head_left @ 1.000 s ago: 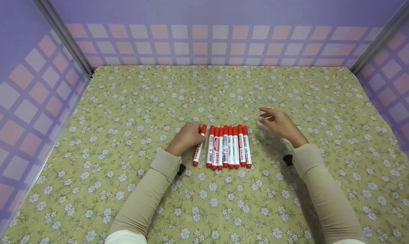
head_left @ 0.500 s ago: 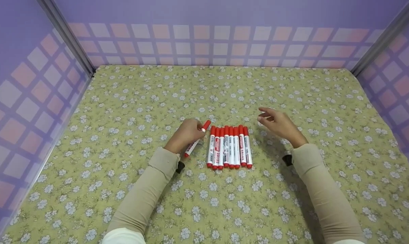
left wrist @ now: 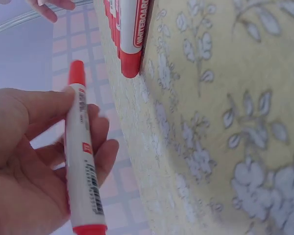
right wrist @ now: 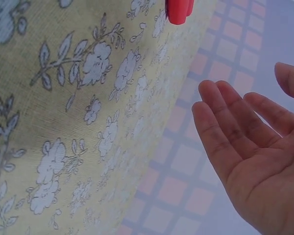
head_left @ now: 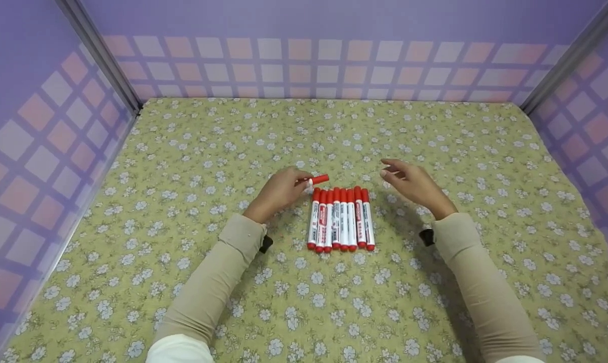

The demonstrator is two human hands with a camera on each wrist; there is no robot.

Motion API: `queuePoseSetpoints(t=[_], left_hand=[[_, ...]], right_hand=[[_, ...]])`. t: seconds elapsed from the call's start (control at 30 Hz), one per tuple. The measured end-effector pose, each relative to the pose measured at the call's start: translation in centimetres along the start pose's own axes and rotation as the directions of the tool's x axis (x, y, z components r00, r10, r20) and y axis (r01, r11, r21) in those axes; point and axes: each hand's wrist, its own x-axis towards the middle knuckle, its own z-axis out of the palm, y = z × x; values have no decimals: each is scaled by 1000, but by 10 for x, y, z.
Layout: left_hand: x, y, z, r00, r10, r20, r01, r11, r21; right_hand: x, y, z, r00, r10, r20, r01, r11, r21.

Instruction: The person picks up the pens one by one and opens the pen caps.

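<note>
My left hand [head_left: 280,189] pinches a whiteboard marker [left wrist: 81,147] between thumb and fingers, just off the upper left corner of a row of markers. Its red cap [head_left: 319,179] points right in the head view, while the white barrel is mostly hidden by the hand there. The row of white markers [head_left: 340,222] with red caps and red ends lies side by side on the cloth, caps away from me. To the right of the row, my right hand [head_left: 412,184] hovers with relaxed fingers and holds nothing. In the right wrist view its palm [right wrist: 269,181] shows bare.
A yellow-green floral cloth [head_left: 304,312] covers the table. Purple panels with a checked band [head_left: 329,50] stand along the back, left and right, joined by grey metal posts [head_left: 100,55] at the corners.
The left hand has lifted the leftmost marker away from the row, moved it a little forward, and turned it so the cap swings from pointing away to pointing right. The right hand stays nearly still.
</note>
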Motion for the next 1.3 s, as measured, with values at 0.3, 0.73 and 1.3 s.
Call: queuePoseSetpoints(t=[0.3,0.73,1.3], left_hand=[[2,11,-7,984,166,-61,-166,986,7],[6,28,-16,935,344,-89,-331,933,140],[6,46,-18,844,535,-43,-473,780,411]], right_hand=[[-2,-11,-3,1000,7,13,-7,999,35],[-1,-32,-8,995,-95,11,95,995,12],[-4,-58,-13,963,-265,42,269,956,-116]])
